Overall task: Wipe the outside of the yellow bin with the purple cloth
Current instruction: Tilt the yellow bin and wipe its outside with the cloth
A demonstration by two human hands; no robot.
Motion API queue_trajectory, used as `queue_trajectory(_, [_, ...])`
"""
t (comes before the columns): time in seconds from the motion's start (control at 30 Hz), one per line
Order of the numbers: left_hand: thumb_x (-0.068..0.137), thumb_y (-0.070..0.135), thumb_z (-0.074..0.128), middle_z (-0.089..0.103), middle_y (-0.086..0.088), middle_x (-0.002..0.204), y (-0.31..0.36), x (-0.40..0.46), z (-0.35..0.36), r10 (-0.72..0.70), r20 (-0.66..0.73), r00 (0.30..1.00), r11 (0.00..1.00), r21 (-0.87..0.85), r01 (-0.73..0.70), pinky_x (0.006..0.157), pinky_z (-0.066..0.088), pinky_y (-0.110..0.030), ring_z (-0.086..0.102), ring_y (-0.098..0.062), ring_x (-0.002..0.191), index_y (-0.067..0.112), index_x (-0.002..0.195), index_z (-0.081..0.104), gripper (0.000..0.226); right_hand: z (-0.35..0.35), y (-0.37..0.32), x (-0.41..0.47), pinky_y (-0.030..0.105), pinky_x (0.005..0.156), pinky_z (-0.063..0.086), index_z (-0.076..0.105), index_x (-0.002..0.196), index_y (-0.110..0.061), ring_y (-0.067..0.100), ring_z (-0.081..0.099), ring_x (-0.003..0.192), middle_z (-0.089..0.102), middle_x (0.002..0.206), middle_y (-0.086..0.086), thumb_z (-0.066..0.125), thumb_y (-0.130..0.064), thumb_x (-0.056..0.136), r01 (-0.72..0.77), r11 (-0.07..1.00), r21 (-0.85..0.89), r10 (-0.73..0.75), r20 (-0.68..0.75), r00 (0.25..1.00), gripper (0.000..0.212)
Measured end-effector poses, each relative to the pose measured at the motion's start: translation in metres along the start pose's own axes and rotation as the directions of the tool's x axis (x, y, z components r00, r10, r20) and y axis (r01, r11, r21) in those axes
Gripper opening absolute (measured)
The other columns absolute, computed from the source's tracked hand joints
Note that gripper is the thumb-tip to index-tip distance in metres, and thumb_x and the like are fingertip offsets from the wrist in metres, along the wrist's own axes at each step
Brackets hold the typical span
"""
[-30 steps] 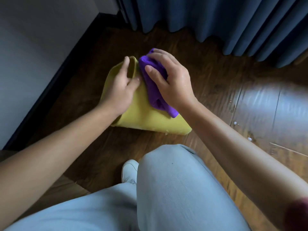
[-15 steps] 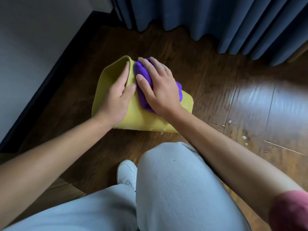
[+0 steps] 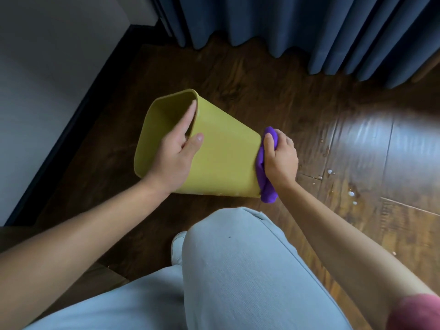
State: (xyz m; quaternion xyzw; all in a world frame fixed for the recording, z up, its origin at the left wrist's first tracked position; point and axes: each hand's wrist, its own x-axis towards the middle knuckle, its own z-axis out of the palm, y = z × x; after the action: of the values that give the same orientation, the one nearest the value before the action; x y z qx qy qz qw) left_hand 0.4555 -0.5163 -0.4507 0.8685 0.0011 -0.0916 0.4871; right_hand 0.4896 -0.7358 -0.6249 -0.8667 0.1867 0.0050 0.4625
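lying on its side, yellow bin: left hand grips rim, right hand clutches purple cloth.

Dark wood floor — droplets at right; blue curtains behind, pale wall left.

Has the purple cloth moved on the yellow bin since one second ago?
Yes. The purple cloth, pressed by the right hand, has gone from near the rim of the yellow bin, beside the left hand, to the bin's base end.
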Motion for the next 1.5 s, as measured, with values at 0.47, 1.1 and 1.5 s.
queue_trajectory(0.47, [0.104, 0.038, 0.043, 0.05, 0.002, 0.152, -0.002, -0.001, 0.002, -0.06, -0.14, 0.988, 0.995, 0.074, 0.071, 0.114, 0.044, -0.047, 0.049, -0.018, 0.139, 0.037, 0.159, 0.02, 0.06, -0.065, -0.038, 0.009, 0.032, 0.101, 0.05, 0.064, 0.132, -0.022, 0.012, 0.063, 0.113, 0.069, 0.124, -0.005, 0.059, -0.039, 0.101, 0.251, 0.956, 0.15, -0.227, -0.162, 0.96, 0.035])
queue_trajectory(1.1, [0.108, 0.031, 0.037, 0.033, 0.009, 0.164, -0.007, 0.028, -0.001, -0.168, -0.312, 0.935, 0.982, -0.133, 0.132, 0.12, 0.037, -0.041, 0.036, -0.011, 0.148, 0.037, 0.158, 0.03, 0.05, -0.001, -0.077, -0.045, 0.054, 0.118, 0.033, 0.053, 0.148, -0.031, 0.027, 0.034, 0.153, 0.047, 0.159, -0.001, 0.047, -0.057, 0.099, 0.537, 0.843, -0.042, -0.53, 0.115, 0.84, 0.056])
queue_trajectory(1.5, [0.107, 0.031, 0.038, 0.03, 0.009, 0.165, -0.005, 0.029, -0.002, -0.117, -0.256, 0.96, 0.989, -0.116, 0.09, 0.12, 0.036, -0.039, 0.038, -0.005, 0.145, 0.034, 0.159, 0.026, 0.054, -0.021, 0.009, -0.029, 0.045, 0.101, 0.05, 0.049, 0.144, -0.037, 0.023, 0.052, 0.129, 0.051, 0.148, -0.004, 0.041, -0.057, 0.102, 0.115, 0.99, -0.084, -0.117, -0.029, 0.993, 0.047])
